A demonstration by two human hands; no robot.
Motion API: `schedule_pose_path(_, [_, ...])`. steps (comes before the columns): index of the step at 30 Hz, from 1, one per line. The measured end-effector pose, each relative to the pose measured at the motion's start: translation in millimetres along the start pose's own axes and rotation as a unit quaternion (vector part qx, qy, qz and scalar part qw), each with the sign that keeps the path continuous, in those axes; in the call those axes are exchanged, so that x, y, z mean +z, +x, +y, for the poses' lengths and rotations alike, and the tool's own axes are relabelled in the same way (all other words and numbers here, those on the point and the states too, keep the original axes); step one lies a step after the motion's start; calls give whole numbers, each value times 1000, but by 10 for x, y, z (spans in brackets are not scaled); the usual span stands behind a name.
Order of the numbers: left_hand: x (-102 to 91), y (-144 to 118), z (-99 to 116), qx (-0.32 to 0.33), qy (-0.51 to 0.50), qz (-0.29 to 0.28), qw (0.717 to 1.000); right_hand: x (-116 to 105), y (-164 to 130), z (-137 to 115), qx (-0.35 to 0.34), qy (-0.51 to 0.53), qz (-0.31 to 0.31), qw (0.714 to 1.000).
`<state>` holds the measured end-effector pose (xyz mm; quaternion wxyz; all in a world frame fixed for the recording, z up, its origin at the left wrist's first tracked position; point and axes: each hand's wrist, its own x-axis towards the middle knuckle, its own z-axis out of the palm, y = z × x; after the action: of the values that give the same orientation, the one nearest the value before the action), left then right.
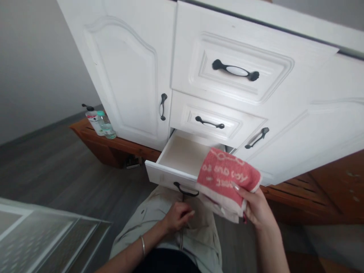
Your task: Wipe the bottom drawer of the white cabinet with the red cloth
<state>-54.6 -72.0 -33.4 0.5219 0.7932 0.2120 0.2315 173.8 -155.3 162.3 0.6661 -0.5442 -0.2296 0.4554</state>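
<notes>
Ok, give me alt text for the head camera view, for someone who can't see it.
The right hand holds a folded red towel over the open bottom drawer of a white cabinet. The left hand rests on the lap below the drawer.

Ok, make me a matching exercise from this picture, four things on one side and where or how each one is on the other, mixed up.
Things:
1. red towel
2. bottom drawer
3. left hand
4. bottles

Places or states:
A. pulled open
B. standing on the wooden ledge, left of the cabinet
C. held folded in the right hand
D. resting on the lap, below the drawer's handle

Pairs: 1-C, 2-A, 3-D, 4-B
</notes>
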Motion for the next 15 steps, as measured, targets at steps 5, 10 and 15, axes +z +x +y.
schedule_pose_path(5, [440,229,-396,-194,-160,-191,949,255,805,-347,-7,-99,-42,994])
schedule_pose_path(10, [460,633,-733,-303,-323,-249,861,595,1730,-4,-22,-280,-139,950])
schedule_pose_path(15, [366,696,-902,-315,-387,-186,847,1148,2360,431,-148,-581,-156,785])
